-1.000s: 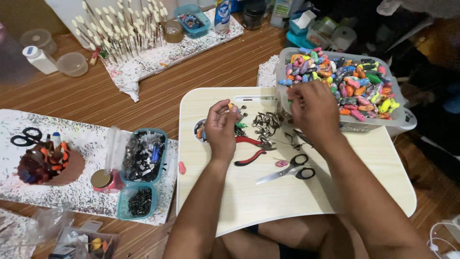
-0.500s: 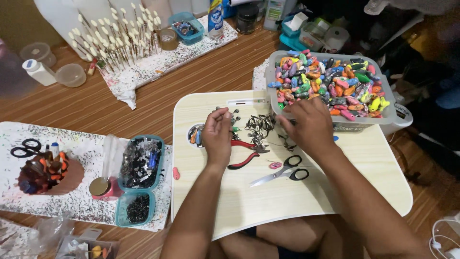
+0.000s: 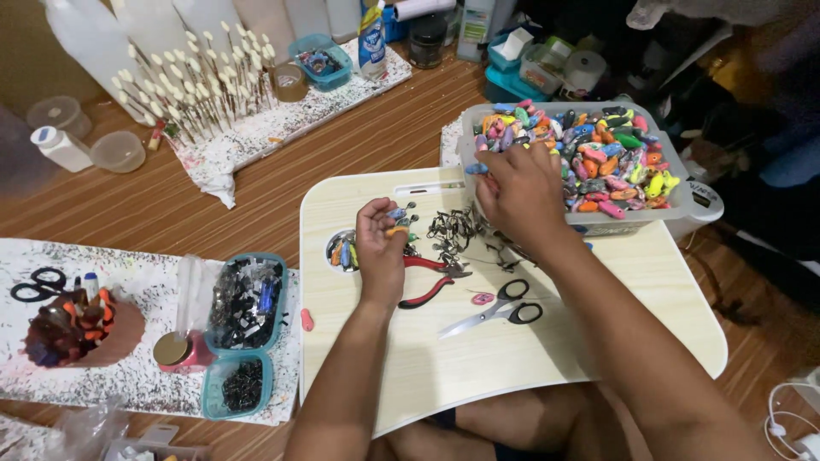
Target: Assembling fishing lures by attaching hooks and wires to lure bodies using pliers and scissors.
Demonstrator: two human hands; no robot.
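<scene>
Small painted lure pinched in left hand [image 3: 381, 243], right hand [image 3: 523, 189] reaching at lure bin [image 3: 683, 201].

A small orange-and-blue lure [image 3: 396, 220] is held between the left fingertips, above the lap table [image 3: 512, 358]; the right hand is curled at the bin's near rim, and whether anything is gripped cannot be told. The lure could be dropped into the pile of dark hooks [image 3: 453, 232] just beside it, fingers could be pricked there, or the bin at the table's edge could be nudged off by the right hand's push.

Pliers [image 3: 431, 286] left of scissors [image 3: 500, 309] on the lap tray [image 3: 512, 367], bin of lures [image 3: 589, 162] at its far right corner
</scene>
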